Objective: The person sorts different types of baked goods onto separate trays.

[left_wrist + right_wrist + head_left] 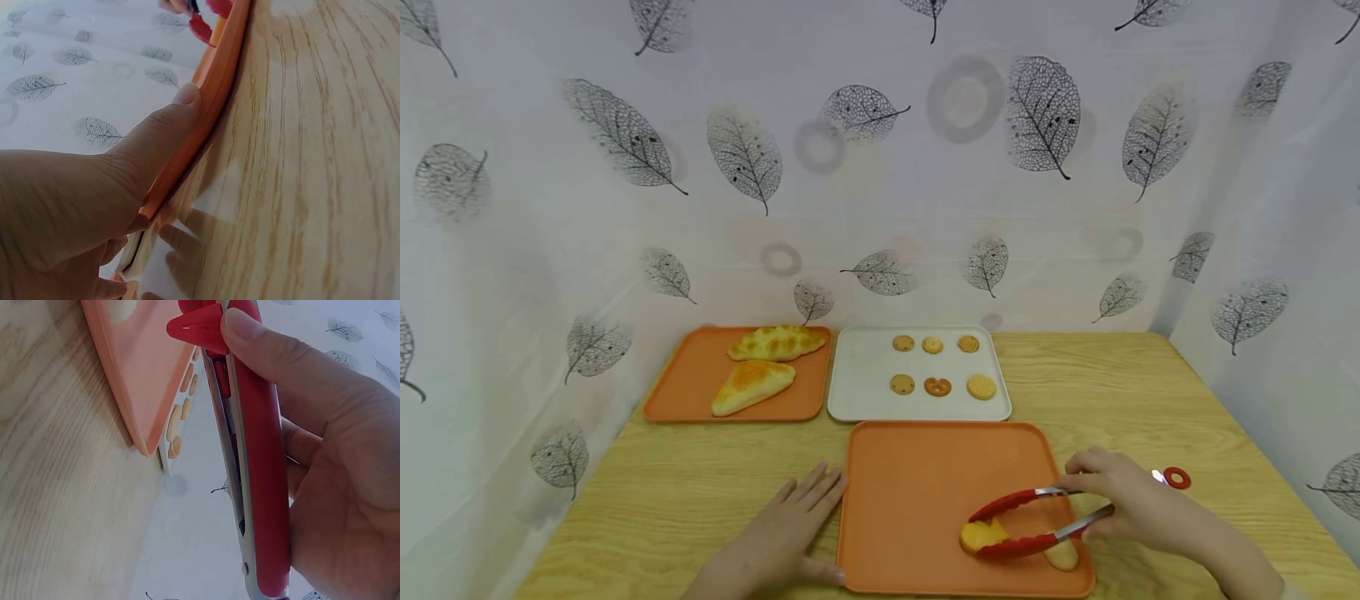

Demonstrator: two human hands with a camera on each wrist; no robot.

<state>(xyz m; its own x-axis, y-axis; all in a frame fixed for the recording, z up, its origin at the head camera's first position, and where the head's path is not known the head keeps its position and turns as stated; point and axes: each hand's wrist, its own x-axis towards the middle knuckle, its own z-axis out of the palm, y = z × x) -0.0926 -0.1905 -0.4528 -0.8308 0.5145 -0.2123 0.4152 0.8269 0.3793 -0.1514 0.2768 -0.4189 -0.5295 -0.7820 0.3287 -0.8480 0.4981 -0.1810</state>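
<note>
My right hand (1123,496) grips a pair of red and silver tongs (262,469). In the head view the tongs' red tips stand on either side of a small yellow pastry (977,536) on the near orange tray (925,475); whether they squeeze it I cannot tell. A pale, elongated bread piece (1063,555) lies partly behind the lower tong arm. My left hand (782,529) lies at the left side of this tray, fingers extended. In the left wrist view its thumb (169,119) touches the tray's rim.
Behind, a second orange tray (681,392) bears two large pastries, one braided (777,342) and one triangular (754,386). Beside it, a white tray (861,375) carries several biscuits, including a pretzel (937,387). A leaf-patterned curtain (880,200) stands behind the wooden table (715,467).
</note>
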